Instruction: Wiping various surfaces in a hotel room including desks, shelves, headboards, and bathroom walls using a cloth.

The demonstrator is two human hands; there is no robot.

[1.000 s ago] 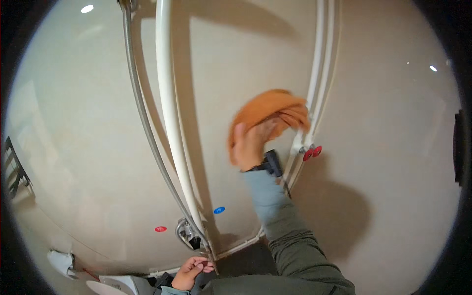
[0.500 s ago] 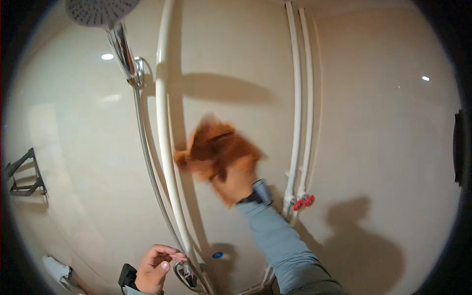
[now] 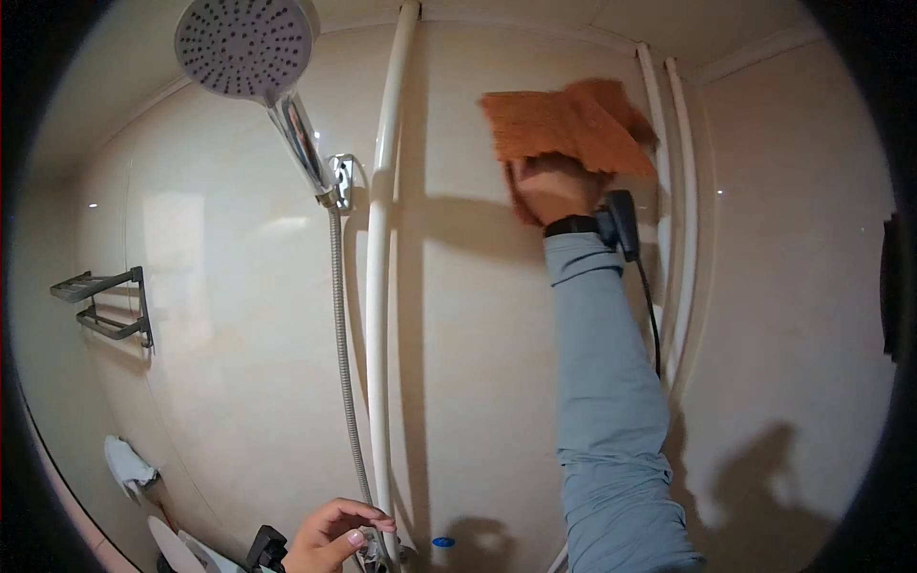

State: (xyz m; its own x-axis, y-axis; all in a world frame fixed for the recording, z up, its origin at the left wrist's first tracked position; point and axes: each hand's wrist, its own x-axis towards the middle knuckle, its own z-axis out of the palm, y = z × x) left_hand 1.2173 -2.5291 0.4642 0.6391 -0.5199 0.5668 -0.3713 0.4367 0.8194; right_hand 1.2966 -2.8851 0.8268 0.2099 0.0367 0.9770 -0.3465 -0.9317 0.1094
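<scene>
High on the tiled wall point(image 3: 497, 363), my right hand point(image 3: 554, 188) is closed on an orange cloth point(image 3: 573, 122). Most of its fingers are hidden under the fabric, which spreads out above them toward two thin white pipes point(image 3: 690, 220). A dark strap with a black device sits round that wrist. Low down, my left hand point(image 3: 330, 538) is loosely curved, thumb apart from the fingers, with nothing seen in it. Its fingertips are beside the foot of a thick white pipe point(image 3: 379, 315) and the grey shower hose point(image 3: 341, 334); whether they touch cannot be told.
A round shower head point(image 3: 246, 48) hangs in a chrome wall bracket point(image 3: 342, 181) at the upper left. Farther left, a dark metal rack point(image 3: 119, 306) is fixed to the wall. Below it hangs something white point(image 3: 129, 465). A blue oval spot point(image 3: 443, 541) marks the lower wall.
My right hand has carried the cloth up and to the right, from beside the thick pipe. The view has tilted upward. My left hand keeps its loose curve near the pipe's foot.
</scene>
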